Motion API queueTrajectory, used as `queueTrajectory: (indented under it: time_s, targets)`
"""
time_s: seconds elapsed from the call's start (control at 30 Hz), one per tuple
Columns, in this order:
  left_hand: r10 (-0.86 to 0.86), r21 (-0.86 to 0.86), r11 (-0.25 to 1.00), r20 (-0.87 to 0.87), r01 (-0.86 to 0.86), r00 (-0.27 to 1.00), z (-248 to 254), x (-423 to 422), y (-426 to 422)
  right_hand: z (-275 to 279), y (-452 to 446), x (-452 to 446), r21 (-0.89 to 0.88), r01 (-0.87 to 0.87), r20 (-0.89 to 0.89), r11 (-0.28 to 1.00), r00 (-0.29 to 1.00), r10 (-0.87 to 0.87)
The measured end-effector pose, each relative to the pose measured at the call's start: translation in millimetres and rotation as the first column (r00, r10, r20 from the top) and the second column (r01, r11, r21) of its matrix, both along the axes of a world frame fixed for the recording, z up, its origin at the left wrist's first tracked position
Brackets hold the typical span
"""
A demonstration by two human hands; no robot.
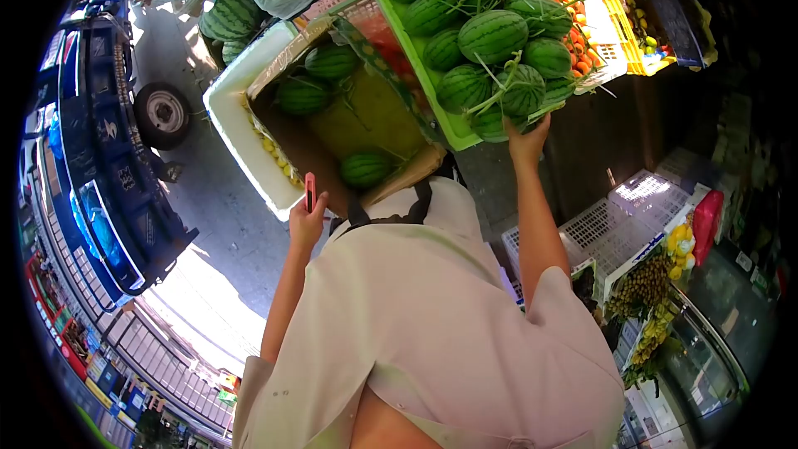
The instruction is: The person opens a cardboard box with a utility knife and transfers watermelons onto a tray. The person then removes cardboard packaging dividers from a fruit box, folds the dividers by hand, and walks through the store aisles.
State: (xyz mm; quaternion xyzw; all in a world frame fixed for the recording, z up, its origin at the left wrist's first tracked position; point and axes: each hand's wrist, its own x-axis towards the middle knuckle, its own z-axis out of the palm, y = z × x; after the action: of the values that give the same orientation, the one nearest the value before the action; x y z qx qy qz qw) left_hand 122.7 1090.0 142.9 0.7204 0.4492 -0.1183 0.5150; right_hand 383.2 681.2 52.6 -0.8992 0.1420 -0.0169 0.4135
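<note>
My left hand is closed around a small red tool, which points upward beside the front corner of a cardboard box. Inside that box lie a few small watermelons with thin stems. To the right, a green crate is heaped with striped watermelons. My right hand touches the lowest watermelons at the crate's front edge; its fingertips are partly hidden under the fruit, so its grip is unclear.
A white foam box stands left of the cardboard box. Larger watermelons lie behind. Orange fruit fills a white crate at the back right. A blue truck stands at left, and pale plastic crates at right.
</note>
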Motion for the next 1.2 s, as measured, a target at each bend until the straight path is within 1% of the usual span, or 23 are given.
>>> queueTrajectory:
  time_s: [0.03,0.1,0.13,0.2,0.23,0.33,0.37,0.43,0.5,0.57,0.6,0.67,0.7,0.77,0.8,0.83,0.87,0.93,0.97,1.03,1.1,1.17,1.2]
  targets:
    - [0.008,-0.016,1.000,-0.008,-0.008,1.000,-1.7,0.5,-0.1,19.8,7.4,9.0,0.001,0.001,0.005,1.000,1.000,-0.001]
    - [0.009,-0.006,1.000,-0.016,-0.009,1.000,2.3,3.3,-1.8,51.8,17.7,26.6,-0.176,-0.190,0.264,0.966,0.936,0.233]
    - [0.012,0.002,1.000,-0.028,-0.012,1.000,3.8,4.0,-2.5,58.1,19.5,36.2,-0.176,-0.188,0.269,0.966,0.935,0.231]
    - [0.001,0.011,1.000,-0.027,0.000,1.000,5.7,4.0,-0.9,64.5,22.7,56.0,-0.216,-0.371,0.248,0.903,0.874,0.418]
    - [-0.009,0.019,1.000,-0.030,0.010,0.999,6.9,3.3,0.6,65.2,21.3,60.4,-0.217,-0.369,0.253,0.904,0.873,0.417]
    - [-0.015,0.030,0.999,-0.041,0.016,0.999,6.0,1.3,1.6,69.5,17.0,79.2,-0.278,-0.454,0.100,0.846,0.863,0.496]
    - [-0.012,0.032,0.999,-0.031,0.013,0.999,4.8,1.6,1.1,70.4,17.0,86.9,-0.281,-0.454,0.110,0.846,0.860,0.498]
    - [-0.007,0.009,1.000,-0.025,0.007,1.000,11.3,2.5,0.3,71.3,15.4,92.6,-0.175,-0.310,0.013,0.934,0.948,0.317]
    - [-0.002,0.003,1.000,-0.019,0.002,1.000,9.5,4.3,-0.5,67.9,14.2,104.9,-0.201,-0.304,-0.011,0.931,0.951,0.308]
    - [0.003,-0.002,1.000,-0.013,-0.003,1.000,5.7,5.5,-2.0,71.6,17.2,115.0,-0.215,-0.308,-0.184,0.927,0.945,0.272]
    - [-0.002,0.017,1.000,-0.005,0.003,1.000,4.4,6.3,-3.5,74.6,18.6,120.6,-0.215,-0.305,-0.183,0.928,0.946,0.268]
    - [-0.012,0.038,0.999,0.003,0.012,1.000,2.5,7.1,-7.6,80.6,21.1,130.1,-0.153,-0.324,-0.354,0.934,0.900,0.254]
    - [-0.012,0.048,0.999,-0.001,0.012,1.000,2.0,9.5,-7.0,79.0,18.9,131.1,-0.155,-0.309,-0.353,0.938,0.904,0.240]
    - [-0.028,0.057,0.998,-0.005,0.028,1.000,3.0,12.0,-6.2,76.3,14.0,130.2,-0.138,-0.349,-0.289,0.927,0.909,0.299]
    - [-0.030,0.063,0.998,-0.027,0.031,0.999,7.6,16.1,-6.5,73.4,10.7,127.5,-0.111,-0.344,-0.229,0.932,0.922,0.313]
    - [-0.031,0.071,0.997,-0.052,0.034,0.998,11.3,18.9,-6.5,70.2,8.1,123.1,-0.112,-0.329,-0.227,0.938,0.927,0.298]
    - [-0.047,0.070,0.996,-0.049,0.050,0.998,11.9,19.8,-6.2,66.9,5.5,117.4,-0.080,-0.298,-0.114,0.951,0.951,0.289]
    - [-0.067,0.089,0.993,-0.043,0.071,0.997,11.8,22.2,-4.8,58.2,1.7,100.8,-0.018,-0.222,0.084,0.975,0.971,0.223]
    - [-0.080,0.090,0.992,-0.043,0.084,0.996,12.3,23.2,-4.4,51.6,1.7,89.9,-0.018,-0.210,0.084,0.978,0.974,0.211]
    - [-0.085,0.043,0.995,-0.087,0.089,0.993,17.9,27.7,-4.1,40.4,3.8,66.0,-0.058,-0.092,0.241,0.994,0.965,0.104]
    - [-0.116,0.040,0.992,-0.094,0.120,0.989,22.7,30.9,0.7,36.0,14.6,31.8,-0.066,-0.022,0.250,0.998,0.968,0.038]
    - [-0.155,0.032,0.987,-0.103,0.159,0.983,20.9,30.2,7.1,14.5,24.2,-6.7,-0.214,0.020,0.352,0.977,0.934,0.058]
    - [-0.155,0.024,0.987,-0.107,0.159,0.982,16.7,28.0,12.4,9.7,32.5,-29.1,-0.191,-0.003,0.282,0.982,0.958,0.057]
